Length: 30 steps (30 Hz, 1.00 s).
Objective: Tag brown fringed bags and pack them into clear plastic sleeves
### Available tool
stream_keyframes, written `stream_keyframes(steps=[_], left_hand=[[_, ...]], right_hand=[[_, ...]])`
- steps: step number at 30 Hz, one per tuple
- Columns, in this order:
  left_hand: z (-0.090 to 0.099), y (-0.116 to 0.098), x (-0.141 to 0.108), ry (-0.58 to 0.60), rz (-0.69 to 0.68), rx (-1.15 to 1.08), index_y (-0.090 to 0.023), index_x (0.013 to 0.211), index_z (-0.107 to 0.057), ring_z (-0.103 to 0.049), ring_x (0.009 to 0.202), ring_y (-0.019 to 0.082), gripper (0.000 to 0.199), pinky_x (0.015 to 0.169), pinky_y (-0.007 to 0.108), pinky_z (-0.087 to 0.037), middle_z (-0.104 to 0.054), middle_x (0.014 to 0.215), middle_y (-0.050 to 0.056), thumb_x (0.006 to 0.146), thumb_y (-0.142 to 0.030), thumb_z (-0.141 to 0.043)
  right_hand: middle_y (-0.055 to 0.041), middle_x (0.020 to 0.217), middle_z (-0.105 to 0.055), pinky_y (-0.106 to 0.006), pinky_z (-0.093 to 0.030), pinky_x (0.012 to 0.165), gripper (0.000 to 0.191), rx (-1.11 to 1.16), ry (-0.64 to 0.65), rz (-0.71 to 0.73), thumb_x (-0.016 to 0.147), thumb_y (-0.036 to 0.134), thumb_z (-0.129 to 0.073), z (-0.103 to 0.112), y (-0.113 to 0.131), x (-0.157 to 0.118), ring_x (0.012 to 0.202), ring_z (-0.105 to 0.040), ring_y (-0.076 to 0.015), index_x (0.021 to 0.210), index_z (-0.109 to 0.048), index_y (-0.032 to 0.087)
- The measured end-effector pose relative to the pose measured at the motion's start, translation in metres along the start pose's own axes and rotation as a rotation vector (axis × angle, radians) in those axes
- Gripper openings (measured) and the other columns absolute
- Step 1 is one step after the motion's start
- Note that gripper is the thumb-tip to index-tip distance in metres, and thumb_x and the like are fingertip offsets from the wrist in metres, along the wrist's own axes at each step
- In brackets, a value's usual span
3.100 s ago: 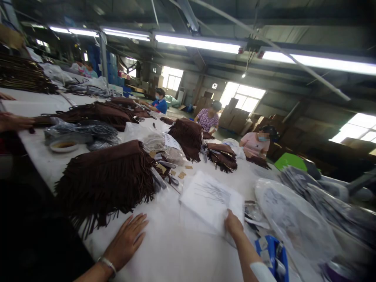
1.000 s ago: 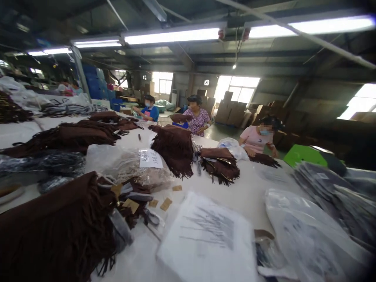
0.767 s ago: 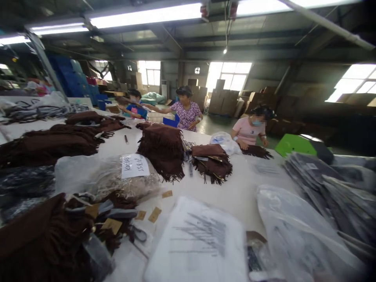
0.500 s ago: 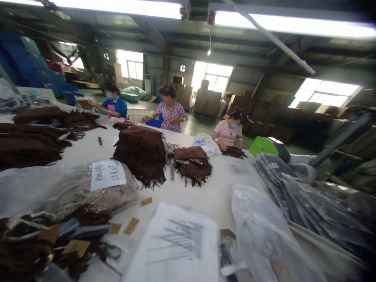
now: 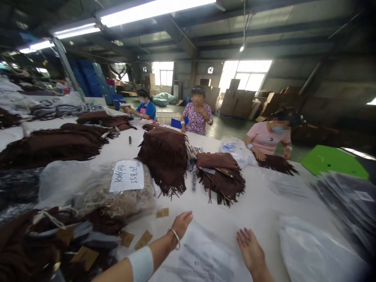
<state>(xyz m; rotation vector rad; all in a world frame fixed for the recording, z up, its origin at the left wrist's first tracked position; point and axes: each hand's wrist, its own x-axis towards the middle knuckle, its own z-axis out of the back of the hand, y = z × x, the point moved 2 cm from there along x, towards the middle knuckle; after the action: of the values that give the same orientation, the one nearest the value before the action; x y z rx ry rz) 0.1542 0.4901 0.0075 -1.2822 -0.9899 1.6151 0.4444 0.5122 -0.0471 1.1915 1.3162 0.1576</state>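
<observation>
My left hand (image 5: 182, 224), with a bracelet at its wrist, is stretched out over the upper left edge of a clear plastic bag (image 5: 205, 254) with grey printing. Its fingers hold nothing. To the right of that bag my right hand (image 5: 249, 246) is raised with its fingers extended and nothing in it. Beyond my hands lie a tall stack of brown fringed pieces (image 5: 164, 156) and a smaller brown fringed pile (image 5: 220, 172). Small tan tags (image 5: 162, 212) are left of my left hand.
A labelled plastic bag (image 5: 126, 176) and brown goods with tags (image 5: 85, 250) are at left. Clear bags (image 5: 317, 250) and grey packed pieces (image 5: 349, 207) lie at right. Across the table are three people; one touches a brown fringed piece (image 5: 276, 163). A green object (image 5: 335, 161) stands behind.
Both my hands have come into view over the table. The view has turned, so the scene sits further right. The middle person has raised a hand toward the face.
</observation>
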Motion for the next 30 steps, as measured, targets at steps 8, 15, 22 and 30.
stream_keyframes(steps=[8, 15, 22, 30], left_hand=[[-0.053, -0.024, 0.159, 0.037, -0.306, 0.174, -0.013, 0.132, -0.047, -0.041, 0.129, 0.022, 0.057, 0.112, 0.039, -0.029, -0.046, 0.138, 0.010, 0.078, -0.030, -0.056], [-0.075, -0.066, 0.269, -0.090, -0.694, 0.649, -0.006, 0.140, -0.030, -0.014, 0.141, 0.020, 0.066, 0.116, 0.035, -0.018, -0.027, 0.149, 0.013, 0.081, -0.025, -0.053], [-0.111, -0.069, 0.338, -0.008, -0.610, 1.052, -0.019, 0.143, -0.024, -0.025, 0.136, 0.026, 0.072, 0.110, 0.049, -0.025, -0.026, 0.149, 0.010, 0.077, -0.014, -0.053], [-0.112, -0.066, 0.310, 0.081, -0.689, 1.078, -0.020, 0.132, -0.044, -0.044, 0.121, 0.026, 0.056, 0.100, 0.041, -0.039, -0.047, 0.134, 0.008, 0.077, -0.009, -0.045]], right_hand=[[-0.0150, 0.119, -0.058, -0.025, -0.055, 0.082, 0.054, 0.090, 0.138, -0.053, 0.090, 0.050, -0.041, -0.059, 0.029, 0.121, 0.092, -0.065, -0.0148, 0.129, -0.041, 0.013], [-0.0104, 0.103, -0.069, -0.034, -0.058, 0.078, 0.045, 0.157, 0.436, -0.097, 0.080, 0.047, -0.060, -0.154, 0.042, 0.175, 0.091, -0.067, -0.0220, 0.111, -0.062, 0.015], [-0.0050, 0.081, -0.073, -0.029, -0.058, 0.074, 0.025, 0.227, 0.454, -0.073, 0.082, 0.022, -0.058, -0.168, 0.024, 0.200, 0.075, -0.069, -0.0176, 0.103, -0.062, 0.011], [-0.0064, 0.088, -0.073, -0.032, -0.057, 0.078, 0.025, 0.267, 0.463, -0.050, 0.081, 0.019, -0.056, -0.158, 0.012, 0.168, 0.079, -0.069, -0.0188, 0.104, -0.063, 0.011]])
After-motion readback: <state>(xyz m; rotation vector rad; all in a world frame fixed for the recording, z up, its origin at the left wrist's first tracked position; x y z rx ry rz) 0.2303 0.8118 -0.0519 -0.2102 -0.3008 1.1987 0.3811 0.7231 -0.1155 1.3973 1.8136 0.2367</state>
